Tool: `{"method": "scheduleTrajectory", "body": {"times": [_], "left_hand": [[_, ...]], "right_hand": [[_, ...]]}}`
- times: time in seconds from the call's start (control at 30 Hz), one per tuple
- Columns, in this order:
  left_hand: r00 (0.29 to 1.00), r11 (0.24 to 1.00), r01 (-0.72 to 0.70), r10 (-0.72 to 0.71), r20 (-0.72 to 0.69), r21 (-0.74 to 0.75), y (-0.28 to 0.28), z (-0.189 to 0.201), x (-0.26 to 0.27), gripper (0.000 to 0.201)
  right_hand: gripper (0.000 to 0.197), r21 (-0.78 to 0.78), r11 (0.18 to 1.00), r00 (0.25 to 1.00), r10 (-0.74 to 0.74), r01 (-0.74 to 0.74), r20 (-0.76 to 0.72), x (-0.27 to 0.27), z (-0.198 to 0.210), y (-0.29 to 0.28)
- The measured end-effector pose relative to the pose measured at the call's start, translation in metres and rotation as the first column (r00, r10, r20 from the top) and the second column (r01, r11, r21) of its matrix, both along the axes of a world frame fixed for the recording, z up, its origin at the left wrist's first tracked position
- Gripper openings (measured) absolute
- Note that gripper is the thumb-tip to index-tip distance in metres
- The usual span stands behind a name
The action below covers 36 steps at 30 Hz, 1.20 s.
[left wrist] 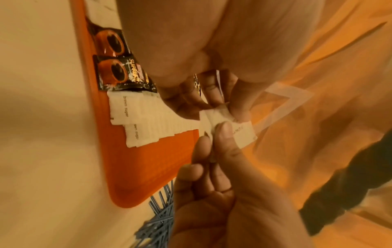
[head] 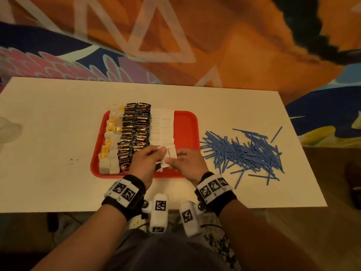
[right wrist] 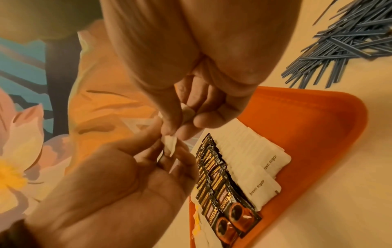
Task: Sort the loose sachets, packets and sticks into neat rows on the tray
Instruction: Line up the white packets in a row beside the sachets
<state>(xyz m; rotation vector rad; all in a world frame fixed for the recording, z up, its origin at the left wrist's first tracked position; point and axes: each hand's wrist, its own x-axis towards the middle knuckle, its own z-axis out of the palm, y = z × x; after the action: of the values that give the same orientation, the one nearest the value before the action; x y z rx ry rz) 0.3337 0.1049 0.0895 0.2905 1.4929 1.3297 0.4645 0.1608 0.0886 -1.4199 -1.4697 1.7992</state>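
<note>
A red tray (head: 185,126) holds rows of tea bags (head: 110,137), black coffee sachets (head: 134,126) and white brown-sugar sachets (head: 162,126). Both hands meet over the tray's near end. My left hand (head: 159,151) and right hand (head: 172,161) pinch white sugar sachets (head: 170,153) between thumb and fingers, just above the sugar rows. In the left wrist view, both thumbs press the held sachets (left wrist: 244,135). How many sachets are held, I cannot tell. A loose pile of blue sticks (head: 244,153) lies on the table right of the tray.
The tray's right strip (right wrist: 318,134) is bare red plastic. The white table (head: 48,133) stretches left of the tray, with a pale, blurred object (head: 7,128) at its left edge. A painted wall rises behind the table's far edge.
</note>
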Motion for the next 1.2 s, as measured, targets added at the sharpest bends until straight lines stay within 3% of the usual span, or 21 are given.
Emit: {"method": "scheduleTrajectory", "body": {"times": [0.17, 0.3, 0.4, 0.5, 0.6, 0.67, 0.77, 0.9, 1.07, 1.2], "left_hand": [[0.995, 0.997, -0.069, 0.070, 0.068, -0.016, -0.003, -0.001, 0.004, 0.004], [0.999, 0.999, -0.036, 0.036, -0.016, -0.008, -0.004, 0.003, 0.008, 0.009], [0.991, 1.000, 0.021, -0.021, -0.131, -0.003, -0.006, 0.004, 0.008, 0.013], [0.939, 0.994, 0.103, -0.081, -0.334, 0.048, -0.009, 0.004, 0.006, 0.029], [0.831, 0.967, 0.252, -0.194, -0.522, 0.043, -0.011, 0.002, 0.002, 0.028], [0.778, 0.952, 0.305, -0.243, -0.579, 0.010, -0.011, -0.002, -0.001, 0.031], [0.782, 0.957, 0.291, -0.247, -0.572, -0.016, -0.011, -0.009, -0.006, 0.040], [0.766, 0.954, 0.297, -0.269, -0.584, -0.050, -0.015, -0.023, -0.017, 0.037], [0.776, 0.942, 0.278, -0.336, -0.534, -0.188, -0.025, -0.051, -0.034, 0.039], [0.783, 0.948, 0.218, -0.311, -0.539, -0.229, -0.040, -0.063, -0.050, 0.038]], "right_hand": [[0.028, -0.029, 0.989, 0.990, -0.144, 0.144, 0.007, 0.004, -0.003, 0.006], [0.010, -0.016, 0.962, 0.962, -0.272, 0.272, -0.019, 0.005, -0.007, 0.008], [0.005, -0.052, 0.959, 0.959, -0.279, 0.277, -0.042, 0.005, -0.010, 0.009], [0.004, -0.082, 0.968, 0.970, -0.240, 0.236, -0.039, 0.005, -0.012, 0.011], [0.013, -0.148, 0.950, 0.956, -0.287, 0.276, -0.064, 0.003, -0.018, 0.012], [0.018, -0.205, 0.939, 0.951, -0.299, 0.277, -0.083, 0.001, -0.021, 0.011], [0.031, -0.314, 0.925, 0.958, -0.261, 0.214, -0.117, -0.001, -0.028, 0.005], [0.036, -0.234, 0.952, 0.979, -0.202, 0.198, 0.007, -0.004, -0.042, 0.003], [0.018, -0.081, 0.990, 0.956, -0.086, 0.113, 0.282, -0.002, -0.060, 0.009], [0.039, -0.024, 1.000, 0.874, 0.014, -0.003, 0.486, 0.000, -0.078, 0.014]]}}
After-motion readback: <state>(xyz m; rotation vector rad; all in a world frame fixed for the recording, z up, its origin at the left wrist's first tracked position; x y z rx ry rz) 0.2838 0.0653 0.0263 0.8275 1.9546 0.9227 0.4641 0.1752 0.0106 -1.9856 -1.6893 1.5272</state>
